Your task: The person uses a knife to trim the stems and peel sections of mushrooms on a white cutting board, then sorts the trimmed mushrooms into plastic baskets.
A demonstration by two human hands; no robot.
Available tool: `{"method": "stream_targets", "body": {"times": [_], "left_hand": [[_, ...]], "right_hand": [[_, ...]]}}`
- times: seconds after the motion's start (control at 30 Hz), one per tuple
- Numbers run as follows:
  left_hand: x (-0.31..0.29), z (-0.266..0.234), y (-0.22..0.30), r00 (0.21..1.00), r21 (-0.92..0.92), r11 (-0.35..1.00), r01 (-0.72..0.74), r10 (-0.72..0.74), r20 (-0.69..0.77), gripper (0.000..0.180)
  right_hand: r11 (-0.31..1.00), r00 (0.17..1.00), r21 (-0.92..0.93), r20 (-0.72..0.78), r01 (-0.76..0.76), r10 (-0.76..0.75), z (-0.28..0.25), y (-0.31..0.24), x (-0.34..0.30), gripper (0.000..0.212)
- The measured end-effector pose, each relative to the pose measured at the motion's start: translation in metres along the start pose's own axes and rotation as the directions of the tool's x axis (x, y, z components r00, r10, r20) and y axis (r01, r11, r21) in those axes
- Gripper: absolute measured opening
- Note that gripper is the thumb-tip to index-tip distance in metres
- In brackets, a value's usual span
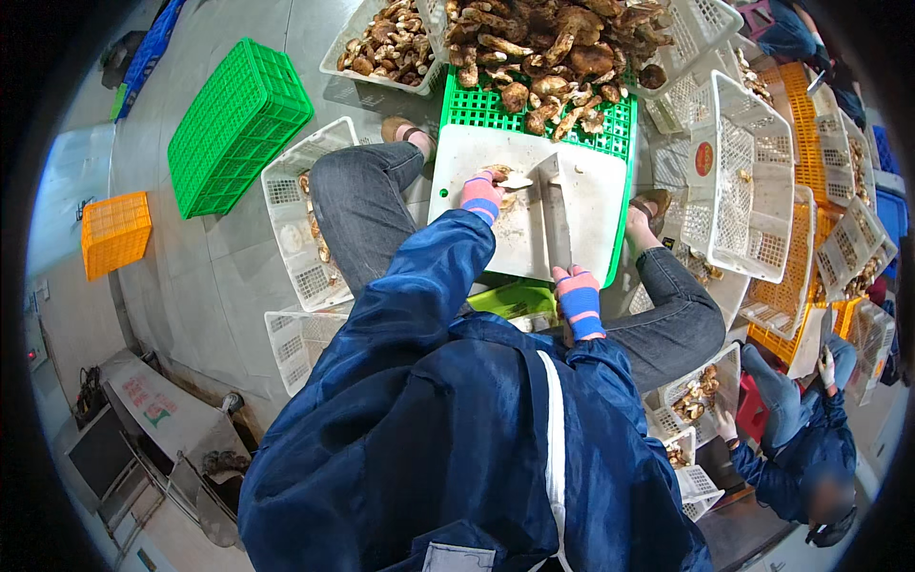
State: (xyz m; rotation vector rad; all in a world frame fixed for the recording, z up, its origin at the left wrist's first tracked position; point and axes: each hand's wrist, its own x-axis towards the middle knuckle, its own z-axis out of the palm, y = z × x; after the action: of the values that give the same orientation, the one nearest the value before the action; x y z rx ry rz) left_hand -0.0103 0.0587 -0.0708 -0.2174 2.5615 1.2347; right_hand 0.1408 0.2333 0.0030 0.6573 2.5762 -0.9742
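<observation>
A wide-bladed knife [553,212] stands across a white cutting board [599,205], with my right hand [578,297] closed around its handle near the board's front edge. To the left of the blade, my left hand [482,194] closes on a mushroom [516,181] whose pale stem points toward the blade. Both hands wear pink and blue striped gloves. Small scraps dot the board below the mushroom. Beyond the board, a large heap of brown mushrooms [562,57] rests on a green crate [477,107]. Below the board sits a lime-green container [515,300], partly hidden by my body.
White baskets of mushrooms flank me, including one at the upper left [381,48]. A tall stack of white baskets [753,181] and orange crates stands at right. Another green crate [238,129] and an orange one [116,234] lie left. A co-worker [796,429] sits at lower right.
</observation>
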Motion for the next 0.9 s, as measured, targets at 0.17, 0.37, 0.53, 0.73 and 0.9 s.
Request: {"method": "stream_targets", "body": {"times": [0.17, 0.37, 0.53, 0.73, 0.9], "left_hand": [[-0.01, 0.001, 0.007, 0.998, -0.028, 0.998, 0.062, -0.061, 0.023, 0.024], [-0.02, -0.004, 0.02, 0.993, 0.055, 0.997, -0.053, 0.058, -0.104, 0.023], [-0.011, 0.01, 0.001, 0.997, -0.037, 0.999, -0.039, 0.037, -0.065, 0.025], [-0.014, 0.01, 0.021, 0.996, -0.11, 0.992, 0.058, -0.064, -0.055, 0.022], [-0.021, -0.019, 0.022, 0.992, -0.235, 0.969, 0.08, -0.101, -0.076, 0.022]], "right_hand": [[0.992, 0.996, -0.12, 0.085, 0.036, -0.025, -0.026, -0.024, -0.011, 0.031], [0.995, 0.975, -0.103, 0.22, 0.006, 0.017, -0.035, -0.043, -0.027, 0.034], [0.985, 0.97, -0.171, 0.243, 0.016, 0.026, -0.034, -0.038, -0.025, 0.033], [0.963, 0.972, -0.27, 0.221, -0.017, 0.079, -0.031, -0.042, -0.01, 0.025], [0.985, 0.965, -0.167, 0.261, 0.044, 0.002, -0.041, -0.042, -0.02, 0.032]]}}
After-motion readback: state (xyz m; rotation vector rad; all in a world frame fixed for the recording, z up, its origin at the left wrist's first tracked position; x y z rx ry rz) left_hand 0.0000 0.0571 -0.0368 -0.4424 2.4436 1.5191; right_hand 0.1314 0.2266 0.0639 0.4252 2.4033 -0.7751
